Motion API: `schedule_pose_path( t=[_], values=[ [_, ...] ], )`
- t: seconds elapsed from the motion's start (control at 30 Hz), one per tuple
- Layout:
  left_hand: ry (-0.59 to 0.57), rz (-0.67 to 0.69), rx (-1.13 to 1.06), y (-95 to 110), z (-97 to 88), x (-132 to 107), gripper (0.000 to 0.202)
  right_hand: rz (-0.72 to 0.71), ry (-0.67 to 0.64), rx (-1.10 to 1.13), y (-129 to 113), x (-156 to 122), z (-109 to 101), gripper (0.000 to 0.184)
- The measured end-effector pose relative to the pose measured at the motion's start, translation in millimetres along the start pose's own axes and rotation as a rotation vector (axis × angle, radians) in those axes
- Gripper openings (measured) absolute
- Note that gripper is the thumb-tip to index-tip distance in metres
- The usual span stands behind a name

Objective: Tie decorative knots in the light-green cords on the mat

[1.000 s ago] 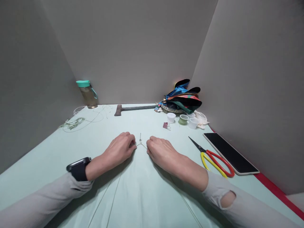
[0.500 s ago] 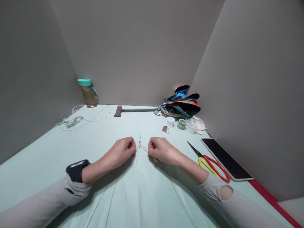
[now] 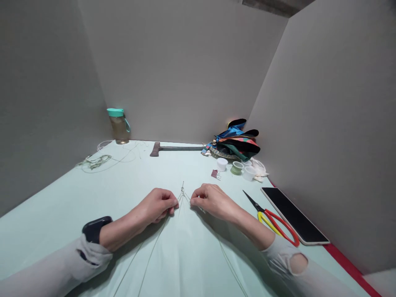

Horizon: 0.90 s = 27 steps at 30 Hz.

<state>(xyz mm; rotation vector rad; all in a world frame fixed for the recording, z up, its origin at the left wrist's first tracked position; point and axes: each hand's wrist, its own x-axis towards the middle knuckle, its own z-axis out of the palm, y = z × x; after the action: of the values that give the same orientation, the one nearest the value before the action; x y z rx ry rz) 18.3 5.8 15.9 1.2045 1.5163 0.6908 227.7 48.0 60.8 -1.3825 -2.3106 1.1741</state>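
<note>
Thin green cords (image 3: 183, 194) meet in a small knot on the pale green tablecloth, with a short pin-like piece standing above it. To the left of the knot, my left hand (image 3: 161, 205) pinches cord between thumb and fingers. My right hand (image 3: 208, 199) pinches cord on the other side, fingertips close to the knot. Long cord tails (image 3: 151, 258) run from under the left hand toward the near edge, and more tails (image 3: 230, 264) trail below the right forearm. A short loose end hangs down between the hands.
On the right lie scissors (image 3: 272, 220) with red and yellow handles and a dark-screened tablet (image 3: 293, 214). Further back are thread spools (image 3: 237, 168), a binder clip (image 3: 215, 174), a colourful fabric bundle (image 3: 238, 142), an axe (image 3: 179, 148), a bottle (image 3: 119, 126) and tangled cord (image 3: 97, 162).
Both hands have loosened from tight fists to fingertip pinches and turned slightly, still holding cord. The left fingers now sit lower beside the knot. The view has tilted up a little.
</note>
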Motion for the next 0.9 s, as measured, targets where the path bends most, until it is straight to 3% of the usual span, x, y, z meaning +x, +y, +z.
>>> schedule_pose_path(
  t=[0.4,0.67,0.9],
  values=[
    [-0.092,0.022,0.006,-4.9,12.0,-18.3,0.033,0.069,-0.120,0.528,22.2,7.4,19.0,0.034],
    [-0.162,0.133,0.213,5.3,30.0,-45.1,0.030,0.078,-0.126,0.817,29.6,-3.0,39.6,0.034],
    [-0.165,0.255,0.388,8.2,38.5,-62.0,0.033,0.072,-0.144,1.010,31.3,-1.7,43.7,0.035]
  ],
)
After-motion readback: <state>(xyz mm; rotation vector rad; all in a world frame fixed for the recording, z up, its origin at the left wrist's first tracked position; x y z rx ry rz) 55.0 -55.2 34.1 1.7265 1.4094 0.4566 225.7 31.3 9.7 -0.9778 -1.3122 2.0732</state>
